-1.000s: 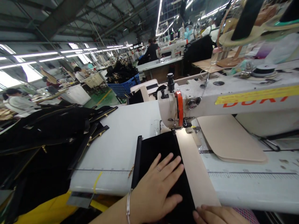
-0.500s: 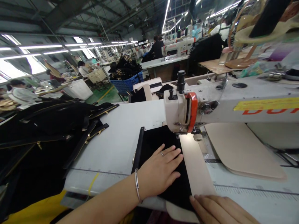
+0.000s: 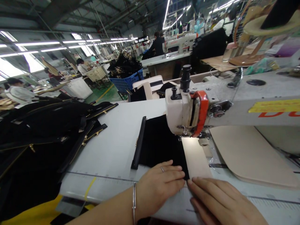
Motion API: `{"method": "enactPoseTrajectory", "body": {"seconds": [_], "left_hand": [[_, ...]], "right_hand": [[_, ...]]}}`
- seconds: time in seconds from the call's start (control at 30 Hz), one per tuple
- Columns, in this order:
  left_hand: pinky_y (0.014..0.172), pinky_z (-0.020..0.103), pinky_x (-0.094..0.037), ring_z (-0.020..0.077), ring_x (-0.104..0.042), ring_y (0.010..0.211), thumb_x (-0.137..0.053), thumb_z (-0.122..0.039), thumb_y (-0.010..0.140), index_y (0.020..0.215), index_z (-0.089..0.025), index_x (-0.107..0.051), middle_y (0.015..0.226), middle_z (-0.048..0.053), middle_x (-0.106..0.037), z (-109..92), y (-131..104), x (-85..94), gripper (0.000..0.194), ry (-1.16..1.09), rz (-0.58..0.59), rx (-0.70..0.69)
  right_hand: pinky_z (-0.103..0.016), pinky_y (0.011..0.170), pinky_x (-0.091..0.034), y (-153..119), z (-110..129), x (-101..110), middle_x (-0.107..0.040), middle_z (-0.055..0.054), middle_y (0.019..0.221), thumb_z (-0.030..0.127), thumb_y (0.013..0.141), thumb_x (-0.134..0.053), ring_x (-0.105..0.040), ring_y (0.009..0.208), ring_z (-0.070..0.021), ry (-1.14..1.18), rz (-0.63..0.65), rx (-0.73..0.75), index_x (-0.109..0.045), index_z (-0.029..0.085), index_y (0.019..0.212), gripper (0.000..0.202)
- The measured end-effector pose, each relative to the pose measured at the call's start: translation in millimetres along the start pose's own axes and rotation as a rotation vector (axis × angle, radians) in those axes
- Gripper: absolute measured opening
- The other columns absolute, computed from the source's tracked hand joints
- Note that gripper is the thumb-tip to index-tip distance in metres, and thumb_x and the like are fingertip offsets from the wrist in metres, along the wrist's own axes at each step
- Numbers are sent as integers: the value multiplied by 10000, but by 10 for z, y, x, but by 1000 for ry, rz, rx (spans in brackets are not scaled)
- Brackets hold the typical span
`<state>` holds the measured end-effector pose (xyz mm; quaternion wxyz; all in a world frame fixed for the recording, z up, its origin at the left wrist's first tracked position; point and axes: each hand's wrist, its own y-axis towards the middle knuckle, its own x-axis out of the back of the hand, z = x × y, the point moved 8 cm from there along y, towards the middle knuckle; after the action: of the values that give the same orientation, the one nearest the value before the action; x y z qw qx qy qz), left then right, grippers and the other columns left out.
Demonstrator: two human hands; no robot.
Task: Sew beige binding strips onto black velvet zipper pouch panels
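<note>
A black fabric panel [image 3: 157,143] lies on the sewing machine bed, its upper right part under the machine head [image 3: 185,109]. A dark zipper strip [image 3: 139,143] edges its left side. Beside it on the right is a beige strip [image 3: 197,159], which passes beneath the presser area. My left hand [image 3: 159,187] rests flat on the fabric's near edge, fingers stretched toward the seam. My right hand [image 3: 222,200] lies over the near end of the beige strip, fingers extended and fingertips at the seam line; its thumb is partly tucked below.
A pile of black zippered pieces [image 3: 47,131] covers the left. Beige panels [image 3: 248,156] lie under the machine arm at right. Behind the table stand a blue crate [image 3: 127,82] of black pieces and another sewing machine [image 3: 180,45], with a person [image 3: 157,43] near it.
The black fabric and beige strip have moved away from me, further under the machine head. My left hand has slid back to the fabric's near edge; my right hand has moved forward.
</note>
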<state>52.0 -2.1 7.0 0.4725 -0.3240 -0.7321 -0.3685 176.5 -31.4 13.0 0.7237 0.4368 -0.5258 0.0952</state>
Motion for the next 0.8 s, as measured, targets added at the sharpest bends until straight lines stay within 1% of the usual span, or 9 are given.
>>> {"method": "enactPoseTrajectory", "body": {"seconds": [0.07, 0.13, 0.23, 0.33, 0.47, 0.63, 0.8], "left_hand": [[1169, 367, -300, 157, -470, 1283, -372, -184, 991, 1209, -142, -560, 1288, 58, -601, 61, 53, 3, 291, 27, 18, 8], [1160, 363, -314, 154, -476, 1276, -359, -179, 994, 1222, -141, -550, 1286, 64, -600, 115, 110, 16, 300, 53, 36, 13], [1142, 348, -337, 152, -491, 1257, -357, -169, 989, 1203, -139, -553, 1275, 57, -604, 190, 199, 55, 292, 78, 36, 6], [1127, 324, -349, 147, -512, 1227, -366, -154, 980, 1160, -126, -568, 1234, 59, -622, 282, 280, 76, 272, 96, 24, -4], [1117, 314, -358, 143, -515, 1219, -402, -114, 958, 1141, -129, -575, 1232, 52, -616, 450, 369, 66, 252, 100, 22, 6], [1069, 294, -405, 145, -548, 1164, -467, -124, 941, 1099, -138, -594, 1197, 44, -623, 652, 492, 77, 203, 84, 23, 40], [1007, 314, -455, 167, -584, 1092, -492, -142, 934, 1068, -153, -621, 1120, 45, -652, 829, 606, 63, 187, 101, 30, 112]], "right_hand": [[-296, 809, -518, 51, -45, 6, -664, -31, 1053, 295, 919, -467, -611, 939, -166, 21, -11, -44, -635, 189, 1134, 293], [-321, 815, -519, 86, -97, -33, -652, -40, 1071, 287, 910, -481, -607, 944, -176, 32, 3, -82, -618, 187, 1153, 296], [-366, 820, -520, 124, -175, -144, -628, -54, 1102, 296, 886, -531, -595, 963, -199, 44, 62, -107, -591, 190, 1180, 318], [-393, 854, -511, 162, -272, -247, -607, -51, 1140, 300, 881, -543, -581, 1000, -206, 73, 126, -138, -567, 213, 1209, 340], [-413, 915, -491, 239, -415, -310, -587, -45, 1188, 320, 875, -547, -556, 1060, -210, 66, 155, -189, -552, 224, 1230, 367], [-440, 944, -475, 371, -554, -397, -585, -65, 1209, 333, 858, -563, -549, 1081, -228, 64, 195, -199, -568, 202, 1226, 391], [-461, 911, -487, 475, -661, -482, -588, -92, 1219, 325, 872, -534, -570, 1058, -252, 58, 229, -200, -541, 190, 1278, 428]]}}
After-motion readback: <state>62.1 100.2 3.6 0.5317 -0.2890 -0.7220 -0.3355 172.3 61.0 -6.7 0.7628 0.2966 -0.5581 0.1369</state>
